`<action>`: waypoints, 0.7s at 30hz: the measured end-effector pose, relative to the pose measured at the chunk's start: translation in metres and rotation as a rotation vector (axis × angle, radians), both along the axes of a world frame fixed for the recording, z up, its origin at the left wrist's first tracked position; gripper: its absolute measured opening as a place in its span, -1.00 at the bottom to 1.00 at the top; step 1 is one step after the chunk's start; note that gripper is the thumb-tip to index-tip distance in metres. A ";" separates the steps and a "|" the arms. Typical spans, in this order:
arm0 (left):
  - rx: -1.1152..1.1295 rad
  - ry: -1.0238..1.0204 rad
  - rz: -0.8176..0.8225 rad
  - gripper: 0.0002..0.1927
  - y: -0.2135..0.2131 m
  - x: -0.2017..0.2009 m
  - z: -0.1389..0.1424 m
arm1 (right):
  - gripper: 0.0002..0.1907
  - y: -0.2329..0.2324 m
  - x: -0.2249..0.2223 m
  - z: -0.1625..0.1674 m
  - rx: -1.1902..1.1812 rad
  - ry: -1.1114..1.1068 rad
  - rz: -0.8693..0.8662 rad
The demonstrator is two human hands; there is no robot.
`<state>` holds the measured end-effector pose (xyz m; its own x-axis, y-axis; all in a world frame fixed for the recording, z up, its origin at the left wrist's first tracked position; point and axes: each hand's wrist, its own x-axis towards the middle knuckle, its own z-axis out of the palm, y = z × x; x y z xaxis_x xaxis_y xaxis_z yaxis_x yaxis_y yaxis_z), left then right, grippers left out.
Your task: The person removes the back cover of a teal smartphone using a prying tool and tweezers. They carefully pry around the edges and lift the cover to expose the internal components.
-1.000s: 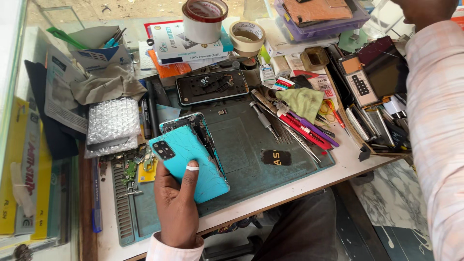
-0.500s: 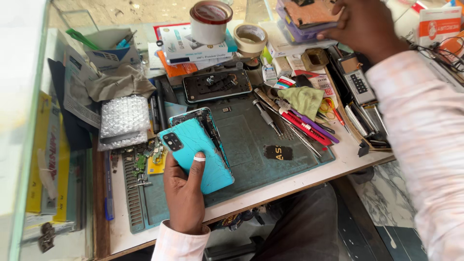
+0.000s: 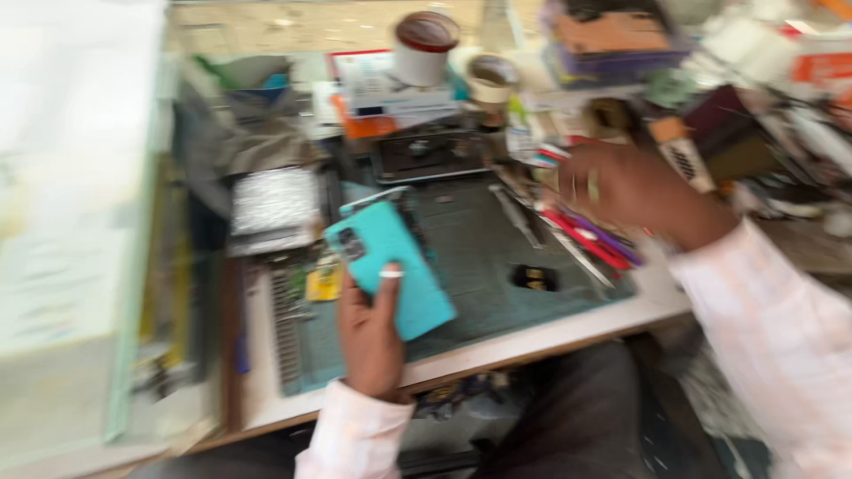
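Blurred view, looking down on a cluttered workbench. Flat white carton with red edging (image 3: 377,84) at the far middle, an orange packet (image 3: 364,127) tucked under its near edge. Purple tray holding a brown cardboard box (image 3: 621,35) at the far right. White box with an orange-red band (image 3: 821,66) in the top right corner. Silvery bubble-wrap pouch (image 3: 273,202) left of the green mat. Small yellow label (image 3: 326,282) on the mat's left edge, beside a teal phone back. Small black label with yellowish marks (image 3: 535,278) near the mat's front right. Dark phone screen (image 3: 430,157), unlit, at the mat's far edge. Large pale sheets (image 3: 71,213) down the left side, detail lost to blur.
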<state>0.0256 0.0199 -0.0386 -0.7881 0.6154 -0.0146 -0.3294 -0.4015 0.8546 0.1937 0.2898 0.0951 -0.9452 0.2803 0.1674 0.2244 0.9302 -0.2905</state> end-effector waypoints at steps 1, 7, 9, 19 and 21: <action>-0.033 -0.015 0.028 -0.58 0.000 -0.001 -0.001 | -0.64 -0.020 0.007 -0.012 -0.018 -0.241 -0.151; 0.113 0.135 0.013 -0.68 0.002 0.004 0.003 | -0.53 -0.067 0.014 -0.047 0.086 -0.522 -0.227; 0.116 0.140 0.005 -0.68 -0.001 0.003 0.008 | -0.52 -0.067 0.017 -0.057 0.069 -0.559 -0.282; 0.065 0.179 -0.004 -0.67 0.000 0.007 0.014 | -0.41 -0.038 0.029 -0.103 -0.021 -0.461 -0.307; 0.056 0.176 -0.010 -0.67 0.000 0.006 0.013 | -0.38 -0.037 0.027 -0.106 -0.075 -0.457 -0.318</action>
<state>0.0316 0.0195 -0.0259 -0.7694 0.6189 0.1578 -0.1805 -0.4477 0.8758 0.2209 0.2525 -0.0105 -0.7839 0.5588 -0.2707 0.6091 0.7767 -0.1604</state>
